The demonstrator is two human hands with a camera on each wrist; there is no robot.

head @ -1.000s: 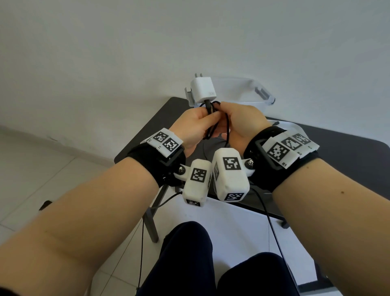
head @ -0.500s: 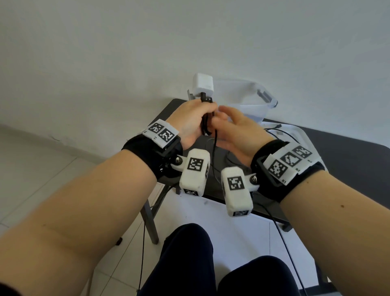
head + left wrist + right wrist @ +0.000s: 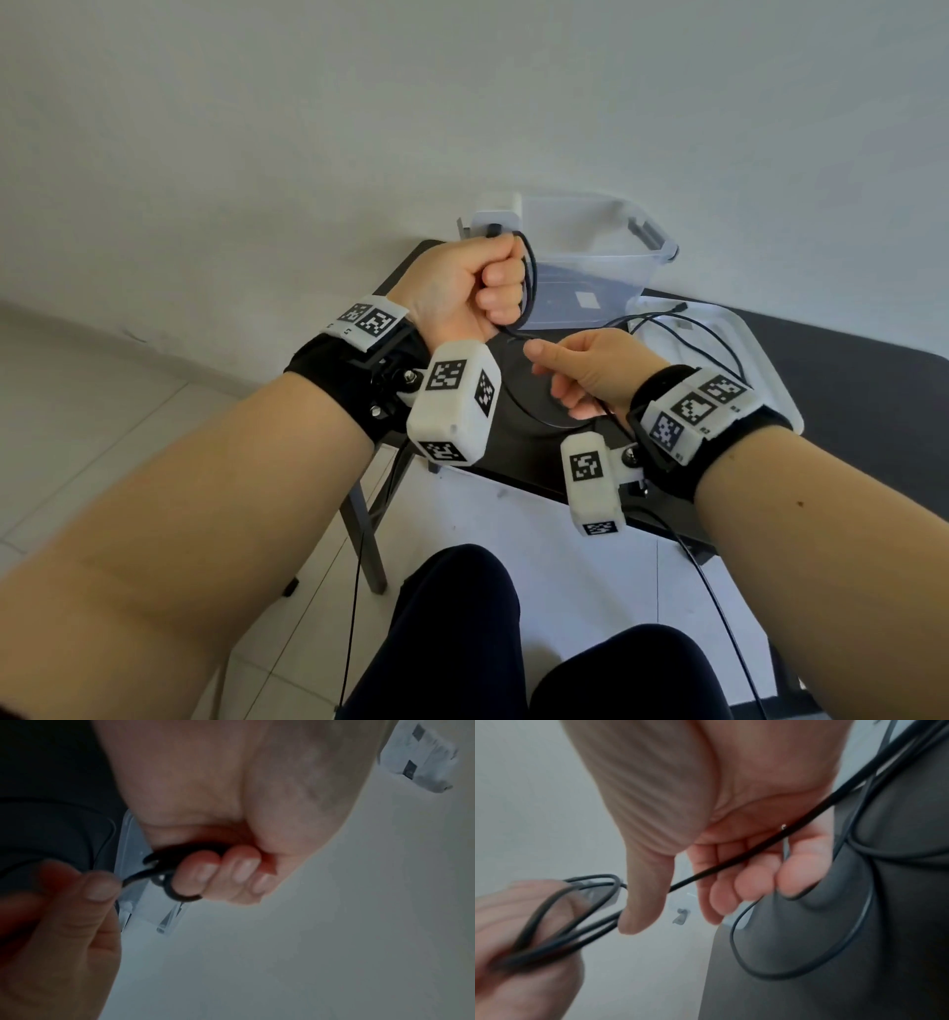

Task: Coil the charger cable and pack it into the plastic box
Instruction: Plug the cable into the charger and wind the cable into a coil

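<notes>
My left hand (image 3: pixel 482 288) is a raised fist that grips several loops of the black charger cable (image 3: pixel 531 288). The white charger block (image 3: pixel 494 218) sticks up just behind the fist. A little lower and to the right, my right hand (image 3: pixel 560 367) pinches the cable where it leaves the fist. In the right wrist view the cable (image 3: pixel 731 866) crosses that palm under loosely curled fingers. The slack curves over the table and onto the lid, where its free plug (image 3: pixel 680 307) lies. The clear plastic box (image 3: pixel 652 267) stands open behind both hands.
The box lid (image 3: pixel 760 370) lies flat to the right of the box on the black table (image 3: pixel 862 390). The table stands against a white wall, with tiled floor to the left. My knees are below its near edge. Thin wires hang from the wrist cameras.
The hands have come apart. My right hand slid down and right along the cable. My left hand turned into a fist, so the charger block is now mostly hidden behind it.
</notes>
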